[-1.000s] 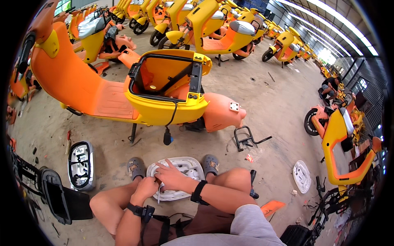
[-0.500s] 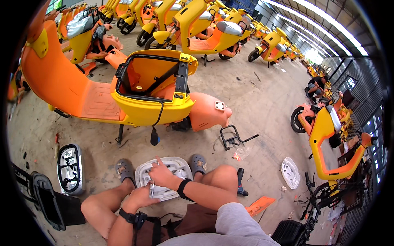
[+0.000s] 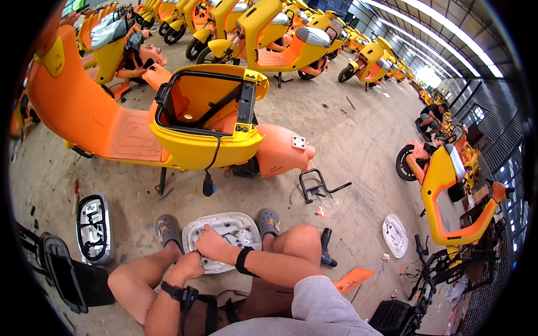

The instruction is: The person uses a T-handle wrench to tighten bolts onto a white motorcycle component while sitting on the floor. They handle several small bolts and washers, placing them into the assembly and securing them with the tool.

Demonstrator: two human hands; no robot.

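Note:
Between my feet lies a pale grey, rounded plastic shell (image 3: 246, 225) with its ribbed inner side facing up. My right hand (image 3: 213, 245) is over its left half with the fingers curled. My left hand (image 3: 191, 265) is closed at the shell's near left edge, close below the right hand. Whatever the fingers of either hand hold is hidden. Black straps circle both wrists, and the left one carries a small device.
A yellow and orange scooter (image 3: 202, 151) with an open seat compartment stands ahead. Around me lie a black-rimmed seat (image 3: 94, 229), a black bin (image 3: 84, 283), a power tool (image 3: 327, 249), a black metal bracket (image 3: 320, 187), another pale shell (image 3: 395, 236) and an orange panel (image 3: 354, 280).
My right hand's stretched finger has curled in, and the hand has moved slightly down and left. My left hand has drawn its spread thumb and fingers together and shifted slightly left.

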